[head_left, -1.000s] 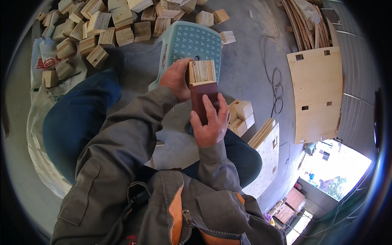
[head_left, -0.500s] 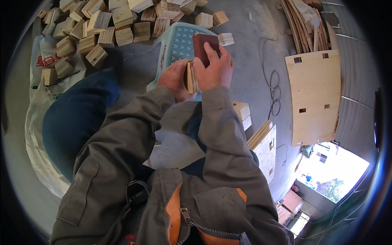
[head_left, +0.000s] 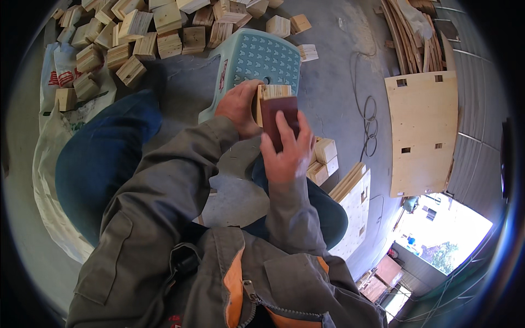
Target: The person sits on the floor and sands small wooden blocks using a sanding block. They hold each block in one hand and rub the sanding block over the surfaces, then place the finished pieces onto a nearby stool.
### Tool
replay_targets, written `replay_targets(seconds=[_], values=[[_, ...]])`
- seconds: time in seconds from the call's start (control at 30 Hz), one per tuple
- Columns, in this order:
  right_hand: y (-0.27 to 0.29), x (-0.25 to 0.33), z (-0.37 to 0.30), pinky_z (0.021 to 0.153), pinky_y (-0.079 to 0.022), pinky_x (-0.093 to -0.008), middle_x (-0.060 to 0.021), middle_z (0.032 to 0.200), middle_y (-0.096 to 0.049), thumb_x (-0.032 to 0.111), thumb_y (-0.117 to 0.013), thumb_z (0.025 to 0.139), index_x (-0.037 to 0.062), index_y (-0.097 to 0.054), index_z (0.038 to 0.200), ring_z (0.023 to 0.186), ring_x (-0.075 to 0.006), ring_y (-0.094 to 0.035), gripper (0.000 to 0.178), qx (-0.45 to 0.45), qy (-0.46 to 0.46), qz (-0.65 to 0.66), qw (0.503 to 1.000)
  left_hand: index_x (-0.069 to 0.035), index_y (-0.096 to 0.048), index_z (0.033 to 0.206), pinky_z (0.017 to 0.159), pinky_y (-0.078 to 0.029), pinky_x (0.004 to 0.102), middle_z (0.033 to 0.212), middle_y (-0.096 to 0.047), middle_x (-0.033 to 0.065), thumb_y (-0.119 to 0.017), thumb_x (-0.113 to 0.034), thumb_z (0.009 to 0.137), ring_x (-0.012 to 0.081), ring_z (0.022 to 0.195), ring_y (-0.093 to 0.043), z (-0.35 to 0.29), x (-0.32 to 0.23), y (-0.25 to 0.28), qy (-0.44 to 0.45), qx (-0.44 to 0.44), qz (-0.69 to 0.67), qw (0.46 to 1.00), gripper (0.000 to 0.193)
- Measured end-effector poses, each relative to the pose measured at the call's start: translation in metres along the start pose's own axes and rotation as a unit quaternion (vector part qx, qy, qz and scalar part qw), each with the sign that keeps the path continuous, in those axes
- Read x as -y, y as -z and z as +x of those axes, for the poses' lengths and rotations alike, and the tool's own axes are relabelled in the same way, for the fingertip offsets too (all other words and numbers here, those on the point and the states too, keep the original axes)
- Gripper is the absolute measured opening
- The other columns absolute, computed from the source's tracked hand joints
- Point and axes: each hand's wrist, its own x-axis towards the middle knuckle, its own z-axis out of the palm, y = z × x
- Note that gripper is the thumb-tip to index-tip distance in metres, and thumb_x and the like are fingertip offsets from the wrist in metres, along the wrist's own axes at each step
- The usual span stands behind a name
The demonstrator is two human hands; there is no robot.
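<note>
left hand [head_left: 238,106] gripped a wooden block [head_left: 268,93] w/ fingers clenched round its side, held just above the teal plastic stool [head_left: 257,57]. right hand [head_left: 287,153] pressed a dark red sanding sheet [head_left: 279,117] flat vs the block's face, fingers spread over it, grasping it. more blocks [head_left: 322,158] lay on floor nr right knee; big pile of blocks [head_left: 136,33] beyond the stool.
</note>
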Motion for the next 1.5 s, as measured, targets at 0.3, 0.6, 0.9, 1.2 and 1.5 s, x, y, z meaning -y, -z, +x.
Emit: replay_targets(seconds=[0.3, 0.6, 0.9, 1.2, 1.5], values=[[-0.051, -0.008, 0.124, 0.111, -0.051, -0.0535, -0.0213, 0.152, -0.054, 0.033, -0.083, 0.086, 0.0230, -0.075, 0.140, 0.133, -0.0444, -0.056, 0.056, 0.036, -0.106, -0.040, 0.993, -0.009, -0.049, 0.147, 0.107, -0.053, 0.0499, 0.133, -0.065, 0.0190, -0.097, -0.027, 0.065, 0.0428, 0.124, -0.064, 0.003, -0.012, 0.005, 0.034, 0.025, -0.024, 0.999, 0.096], [0.016, -0.009, -0.027, 0.107, -0.049, -0.0546, -0.0264, 0.151, -0.052, 0.020, -0.087, 0.082, 0.0143, -0.073, 0.141, 0.130, -0.0434, -0.059, 0.060, 0.006, -0.044, -0.019, 0.999, -0.008, -0.051, 0.142, 0.105, -0.054, 0.0503, 0.130, -0.066, 0.0212, -0.095, -0.026, 0.069, 0.0432, 0.121, -0.066, 0.003, -0.010, 0.004, 0.012, 0.001, -0.001, 1.000, 0.087], [-0.008, -0.004, 0.017, 0.107, -0.050, -0.0537, -0.0231, 0.149, -0.054, 0.018, -0.088, 0.081, 0.0152, -0.074, 0.138, 0.129, -0.0413, -0.060, 0.059, -0.016, 0.000, -0.021, 1.000, -0.008, -0.051, 0.145, 0.106, -0.053, 0.0503, 0.133, -0.065, 0.0207, -0.095, -0.029, 0.067, 0.0430, 0.123, -0.065, 0.000, -0.002, 0.000, 0.020, 0.003, -0.003, 1.000, 0.092], [-0.044, 0.000, 0.111, 0.113, -0.049, -0.0519, -0.0208, 0.151, -0.055, 0.031, -0.084, 0.084, 0.0224, -0.076, 0.139, 0.133, -0.0441, -0.057, 0.056, 0.042, -0.100, -0.041, 0.993, -0.010, -0.049, 0.148, 0.107, -0.053, 0.0497, 0.134, -0.064, 0.0193, -0.099, -0.029, 0.061, 0.0431, 0.124, -0.064, 0.001, -0.005, 0.000, 0.049, 0.025, 0.007, 0.998, 0.102], [0.016, -0.002, -0.019, 0.107, -0.049, -0.0536, -0.0252, 0.152, -0.052, 0.019, -0.088, 0.080, 0.0137, -0.073, 0.141, 0.130, -0.0404, -0.059, 0.063, 0.019, -0.022, -0.009, 1.000, -0.008, -0.050, 0.146, 0.106, -0.053, 0.0493, 0.132, -0.065, 0.0203, -0.098, -0.035, 0.068, 0.0430, 0.122, -0.065, 0.003, -0.007, 0.002, 0.012, 0.004, 0.000, 1.000, 0.095]])
